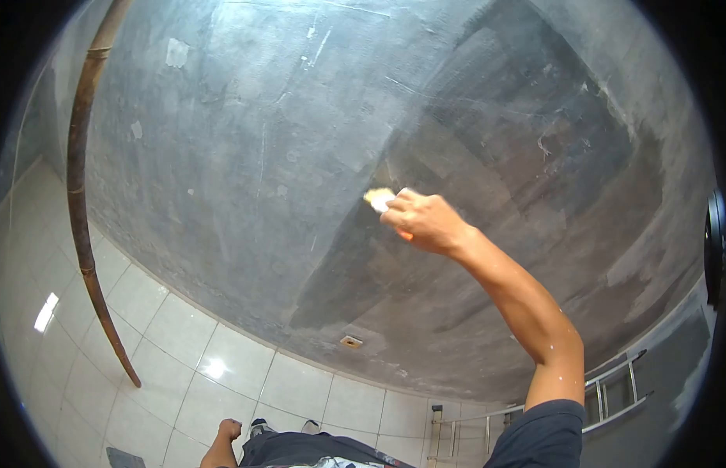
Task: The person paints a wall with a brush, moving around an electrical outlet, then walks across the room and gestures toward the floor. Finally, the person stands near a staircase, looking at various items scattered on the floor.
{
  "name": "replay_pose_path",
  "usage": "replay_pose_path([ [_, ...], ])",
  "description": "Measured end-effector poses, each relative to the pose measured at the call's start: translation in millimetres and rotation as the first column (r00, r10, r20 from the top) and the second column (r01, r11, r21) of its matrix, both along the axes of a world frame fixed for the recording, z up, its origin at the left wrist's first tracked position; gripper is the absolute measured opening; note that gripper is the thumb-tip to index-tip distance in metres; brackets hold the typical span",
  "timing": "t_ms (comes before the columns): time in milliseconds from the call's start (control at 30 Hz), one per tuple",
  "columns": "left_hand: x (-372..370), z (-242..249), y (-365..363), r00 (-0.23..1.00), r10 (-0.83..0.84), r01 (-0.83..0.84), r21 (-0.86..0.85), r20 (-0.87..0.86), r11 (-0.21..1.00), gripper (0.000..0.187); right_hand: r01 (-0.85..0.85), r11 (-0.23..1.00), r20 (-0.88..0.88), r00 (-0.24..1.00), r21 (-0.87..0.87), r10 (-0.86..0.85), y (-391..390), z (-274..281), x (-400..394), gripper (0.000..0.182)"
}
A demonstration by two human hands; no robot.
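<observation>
My right hand (422, 221) is raised to the grey wall (223, 140), its fingers closed round a paintbrush (380, 198). The brush has pale yellowish bristles and a white band, and an orange bit of handle shows below the fingers. Its bristles point left, at the edge of a darker, damp-looking area (495, 171) that spreads over the right of the wall. Low by my side, my left hand (230, 428) is curled closed; whatever it may hold is hidden.
A long bamboo pole (79, 164) stands at the left. Pale floor tiles (238, 351) run along the wall's foot. An outlet box (351, 342) sits low in the wall. A metal ladder (601, 398) is at lower right, and a dark flat piece (125, 458) lies at bottom left.
</observation>
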State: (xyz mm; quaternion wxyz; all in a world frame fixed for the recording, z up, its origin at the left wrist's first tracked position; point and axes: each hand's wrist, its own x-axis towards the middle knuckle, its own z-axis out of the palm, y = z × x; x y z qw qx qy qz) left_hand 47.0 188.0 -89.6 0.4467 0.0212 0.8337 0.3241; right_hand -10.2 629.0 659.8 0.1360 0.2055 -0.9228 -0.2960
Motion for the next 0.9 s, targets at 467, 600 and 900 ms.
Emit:
replay_pose_path([
  [467,3.7,-6.7,-15.7,0.989,-0.15,0.15,-0.056,0.011,0.987,0.04,0.004,0.996,-0.162,0.987,0.091,0.011,20.8,-84.8,13.7,0.018],
  [600,-6.1,17.8,-6.9,0.998,0.018,-0.017,-0.028,0.067,0.999,0.04,0.067,0.997,-0.204,0.976,-0.028,-0.071,2.3,-55.9,31.0,0.023],
  [900,-4.5,37.6,-22.7,0.996,0.003,0.005,-0.087,0.091,0.996,0.036,0.226,0.967,-0.296,0.937,0.113,-0.184,28.2,-112.3,28.0,0.005],
])
